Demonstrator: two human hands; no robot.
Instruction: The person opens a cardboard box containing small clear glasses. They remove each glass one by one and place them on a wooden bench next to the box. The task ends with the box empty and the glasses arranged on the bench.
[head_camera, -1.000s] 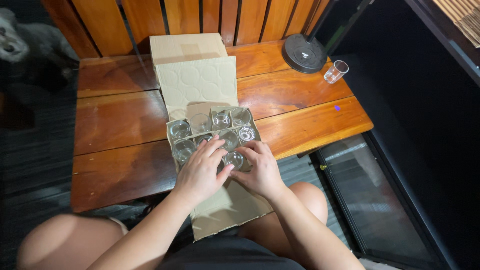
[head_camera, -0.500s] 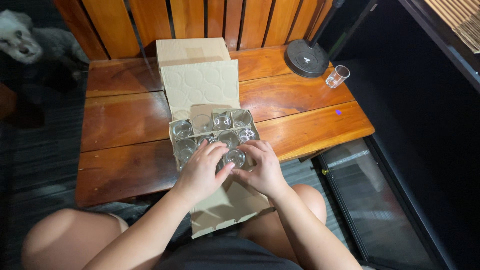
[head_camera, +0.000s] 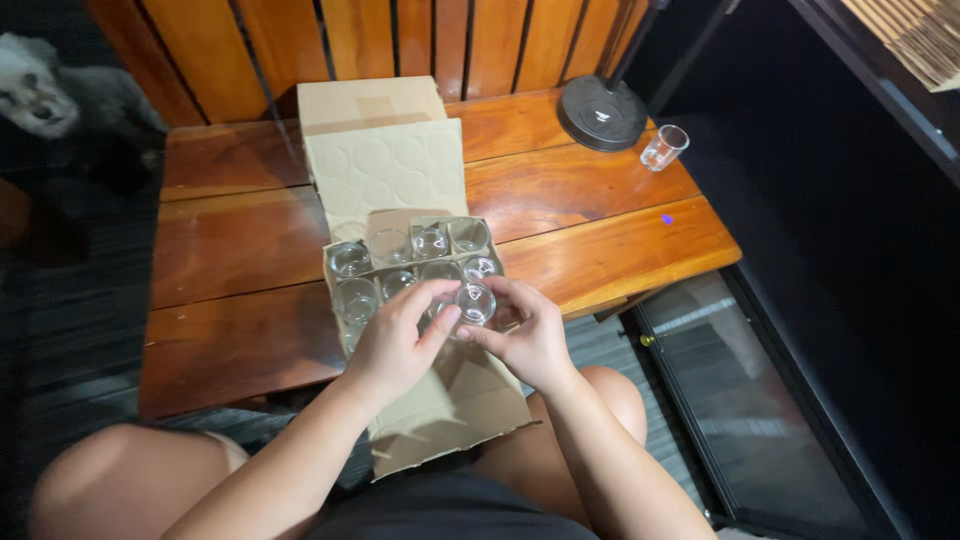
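An open cardboard box with divider cells sits at the near edge of a wooden table. Several small clear glasses stand in its cells. My left hand and my right hand meet over the box's near right cells, both gripping one small clear glass between fingers and thumbs, lifted slightly above its cell. Some near cells are hidden under my hands.
The box's lid flaps lie open toward the wooden slat wall. A round black lamp base and a lone small glass stand at the far right. A grey dog sits at the far left. My bare knees flank the box.
The glass between my fingers has come up a little out of its cell. My hands stay over the same part of the box.
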